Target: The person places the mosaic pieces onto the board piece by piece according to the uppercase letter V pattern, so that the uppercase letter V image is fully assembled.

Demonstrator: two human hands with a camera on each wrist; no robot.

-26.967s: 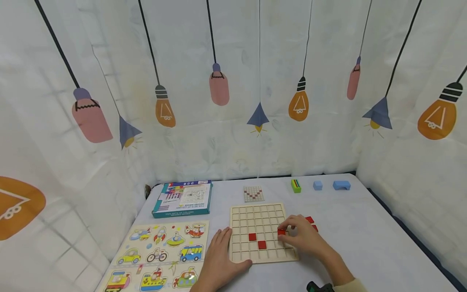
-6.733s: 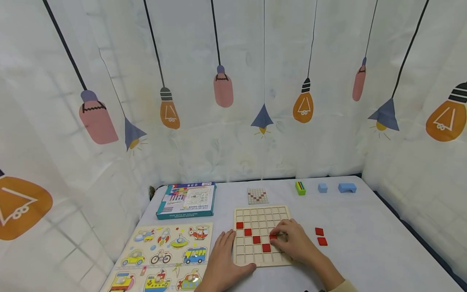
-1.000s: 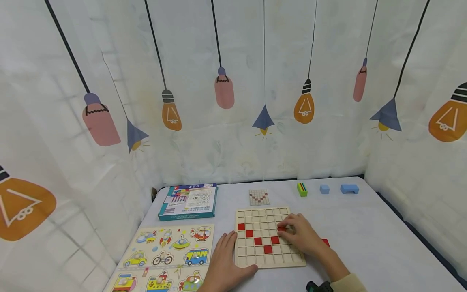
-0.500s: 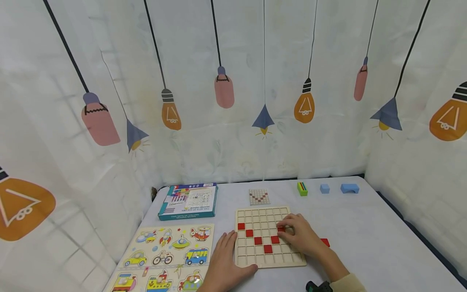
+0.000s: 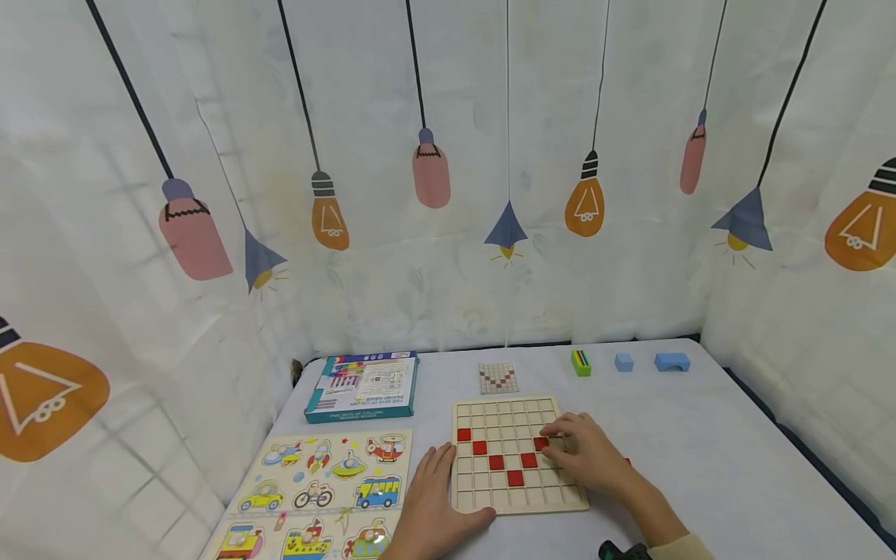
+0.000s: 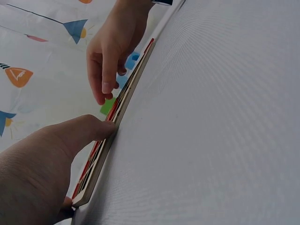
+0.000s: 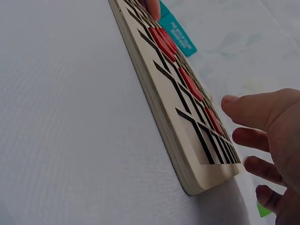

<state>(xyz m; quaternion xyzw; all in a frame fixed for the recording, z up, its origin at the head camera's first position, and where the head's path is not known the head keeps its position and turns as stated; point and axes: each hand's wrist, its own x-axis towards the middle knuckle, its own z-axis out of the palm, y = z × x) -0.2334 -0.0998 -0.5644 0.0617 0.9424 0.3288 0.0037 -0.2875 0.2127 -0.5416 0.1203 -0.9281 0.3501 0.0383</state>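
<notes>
The right hand [image 5: 588, 459] lies over the right part of the square wooden grid board [image 5: 516, 498], its fingers [image 7: 251, 138] loosely spread and holding nothing, fingertips just beside the newest flat red square tile [image 5: 540, 443] seated in a cell. The left hand [image 5: 430, 502] rests on the white-covered counter [image 5: 700, 467] against the board's left edge, thumb [image 6: 89, 131] pressed to its rim, fingers relaxed and gripping nothing. Six red tiles sit in the board's cells, forming a partial V. Beyond the board's far edge lies a small pattern card [image 5: 498, 378]; further left of that, a teal cardboard box [image 5: 362, 386]. Left of the board lies a wooden vehicle puzzle [image 5: 322, 486]. Well beyond the board's far right corner stand a green block [image 5: 580, 362] and two blue blocks [image 5: 647, 362].
</notes>
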